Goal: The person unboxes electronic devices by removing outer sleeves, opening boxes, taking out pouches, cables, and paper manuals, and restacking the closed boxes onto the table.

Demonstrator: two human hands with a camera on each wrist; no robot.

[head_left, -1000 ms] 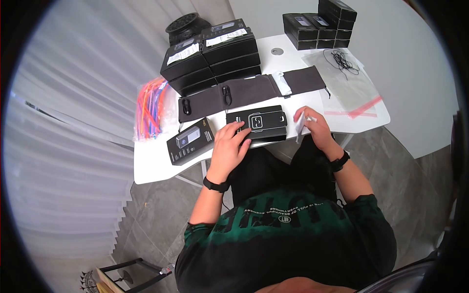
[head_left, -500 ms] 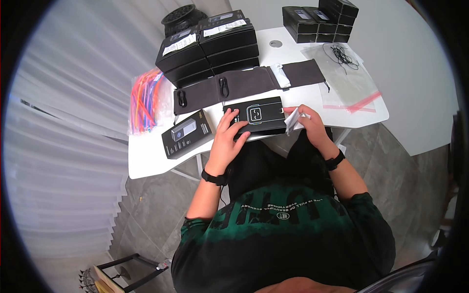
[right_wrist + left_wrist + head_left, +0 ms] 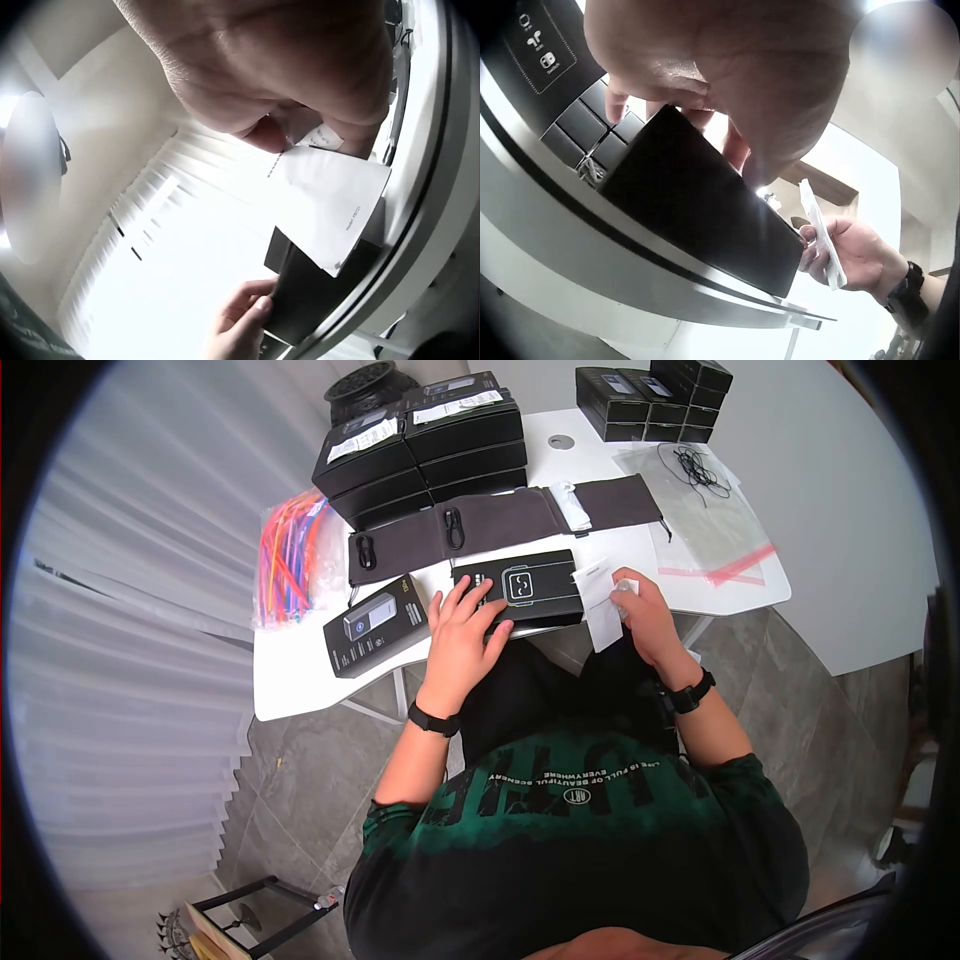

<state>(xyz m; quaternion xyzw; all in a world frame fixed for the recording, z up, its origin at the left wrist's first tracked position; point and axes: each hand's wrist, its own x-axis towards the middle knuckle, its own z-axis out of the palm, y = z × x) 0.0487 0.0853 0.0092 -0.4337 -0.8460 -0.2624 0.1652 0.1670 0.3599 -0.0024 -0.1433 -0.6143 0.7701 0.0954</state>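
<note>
My left hand [image 3: 460, 638] rests on a black box [image 3: 550, 582], its fingers spread over the lid beside a smiling-face drawing and its thumb along the near side. The box lies flat near the table's front edge. At the box's right end, my right hand [image 3: 648, 622] pinches a white folded leaflet [image 3: 599, 610], which overlaps the box's end in the head view. Small print shows on this leaflet [image 3: 330, 199] in the right wrist view. A crumpled, clear plastic piece [image 3: 296, 124] is tucked in the right hand's fingers too.
Left of the box lies a second black box [image 3: 372, 628]. Dark grey pouches [image 3: 510, 525] run in a row behind, with two coiled cables [image 3: 454, 528] and a white item [image 3: 570, 507]. Black boxes [image 3: 467, 458] are stacked behind; plastic bags [image 3: 690, 525] lie right, colourful strips [image 3: 285, 565] left.
My right hand has brought the leaflet left to the box's right end and turned it so its broad white face shows. My left hand stays on the box, its fingers slightly more spread.
</note>
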